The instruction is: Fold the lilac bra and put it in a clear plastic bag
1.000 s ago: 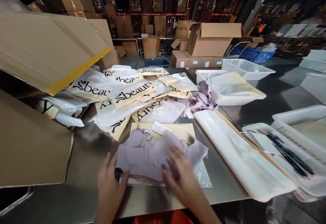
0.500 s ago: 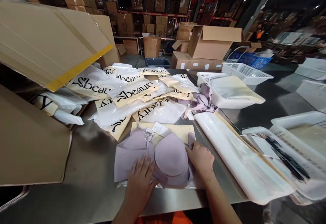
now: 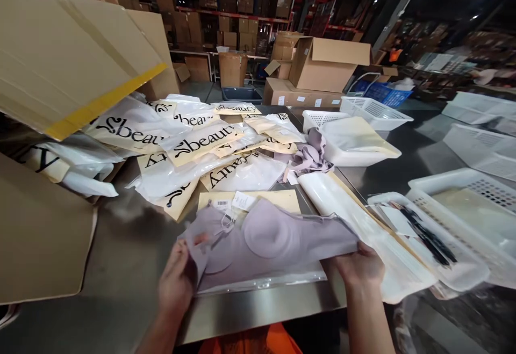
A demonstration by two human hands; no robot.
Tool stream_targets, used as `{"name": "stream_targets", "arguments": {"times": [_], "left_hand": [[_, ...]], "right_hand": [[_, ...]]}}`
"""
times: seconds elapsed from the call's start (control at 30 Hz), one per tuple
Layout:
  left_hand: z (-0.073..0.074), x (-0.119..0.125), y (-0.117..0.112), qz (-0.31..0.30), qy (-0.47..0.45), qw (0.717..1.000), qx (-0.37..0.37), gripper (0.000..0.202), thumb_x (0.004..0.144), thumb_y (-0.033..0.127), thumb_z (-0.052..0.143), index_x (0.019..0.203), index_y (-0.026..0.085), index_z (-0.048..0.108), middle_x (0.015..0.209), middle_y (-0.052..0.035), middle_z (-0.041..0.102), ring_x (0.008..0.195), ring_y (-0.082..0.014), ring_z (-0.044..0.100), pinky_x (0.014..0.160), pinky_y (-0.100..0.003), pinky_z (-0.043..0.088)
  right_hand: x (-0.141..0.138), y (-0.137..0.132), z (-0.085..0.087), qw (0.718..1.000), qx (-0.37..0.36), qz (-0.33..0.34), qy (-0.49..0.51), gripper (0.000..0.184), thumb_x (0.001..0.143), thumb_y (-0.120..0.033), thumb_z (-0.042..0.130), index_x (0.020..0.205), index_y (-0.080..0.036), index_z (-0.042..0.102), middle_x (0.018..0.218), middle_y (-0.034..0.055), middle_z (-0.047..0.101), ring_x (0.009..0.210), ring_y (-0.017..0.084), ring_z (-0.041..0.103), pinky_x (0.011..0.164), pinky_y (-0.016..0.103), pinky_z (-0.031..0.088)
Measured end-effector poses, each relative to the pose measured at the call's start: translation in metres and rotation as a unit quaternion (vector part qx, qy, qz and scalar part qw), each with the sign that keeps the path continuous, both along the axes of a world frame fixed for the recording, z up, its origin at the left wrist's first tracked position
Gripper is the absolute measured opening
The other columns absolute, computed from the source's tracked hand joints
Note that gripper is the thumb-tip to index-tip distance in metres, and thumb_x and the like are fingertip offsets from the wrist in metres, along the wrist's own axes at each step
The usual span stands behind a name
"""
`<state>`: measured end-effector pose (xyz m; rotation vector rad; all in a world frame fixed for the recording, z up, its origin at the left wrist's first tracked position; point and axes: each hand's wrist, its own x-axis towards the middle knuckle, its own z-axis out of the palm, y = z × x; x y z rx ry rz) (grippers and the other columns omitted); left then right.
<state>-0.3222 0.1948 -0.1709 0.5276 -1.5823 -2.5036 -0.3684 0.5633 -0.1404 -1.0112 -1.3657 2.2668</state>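
A lilac bra is spread wide between my two hands at the front of the metal table. My left hand grips its left end, with some fingers behind the fabric. On the other side, my right hand pinches the tip of the stretched right band. White tags on a loop lie at the bra's upper edge. Beneath it rests a clear plastic bag with a cream card, mostly covered by the bra.
Printed plastic bags are heaped behind the bra. More lilac garments lie by a white basket. Right of my hands are a stack of clear bags and a tray with black pens. An open carton borders the left.
Both hands have moved apart and now hold the bra's ends. The right band, folded in before, is pulled out to the right. The view has shifted slightly.
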Motion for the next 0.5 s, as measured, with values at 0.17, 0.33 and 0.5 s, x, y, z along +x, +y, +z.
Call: {"name": "stream_targets", "arguments": {"times": [0.17, 0.33, 0.5], "left_hand": [[0.025, -0.020, -0.001, 0.050, 0.056, 0.997, -0.022, 0.026, 0.076, 0.047, 0.069, 0.085, 0.023, 0.066, 0.108, -0.0032, 0.069, 0.111, -0.0263, 0.057, 0.103, -0.041, 0.043], [0.030, -0.042, 0.057, -0.134, 0.141, 0.919, -0.344, 0.026, 0.090, 0.040, 0.052, 0.092, 0.019, 0.067, 0.115, -0.0131, 0.064, 0.113, -0.0329, 0.055, 0.104, -0.053, 0.038], [0.028, -0.049, 0.086, -0.137, 0.153, 0.889, -0.409, 0.025, 0.091, 0.035, 0.052, 0.097, 0.018, 0.069, 0.131, -0.0155, 0.057, 0.134, -0.0363, 0.038, 0.115, -0.054, 0.023]], "right_hand": [[-0.001, -0.010, 0.010, 0.998, -0.015, -0.049, 0.041, 0.072, 0.072, -0.032, 0.025, 0.137, -0.004, 0.038, 0.114, 0.0133, 0.053, 0.101, 0.007, 0.060, 0.113, 0.028, 0.049], [-0.010, -0.019, 0.007, 0.986, 0.109, -0.043, 0.119, 0.069, 0.080, -0.045, 0.025, 0.135, -0.006, 0.037, 0.119, 0.0132, 0.051, 0.110, 0.008, 0.057, 0.104, 0.027, 0.053], [-0.001, -0.077, 0.016, 0.927, 0.358, 0.040, 0.108, 0.075, 0.093, -0.066, 0.008, 0.130, -0.009, 0.041, 0.121, 0.0124, 0.050, 0.123, 0.005, 0.050, 0.106, 0.020, 0.051]]}}
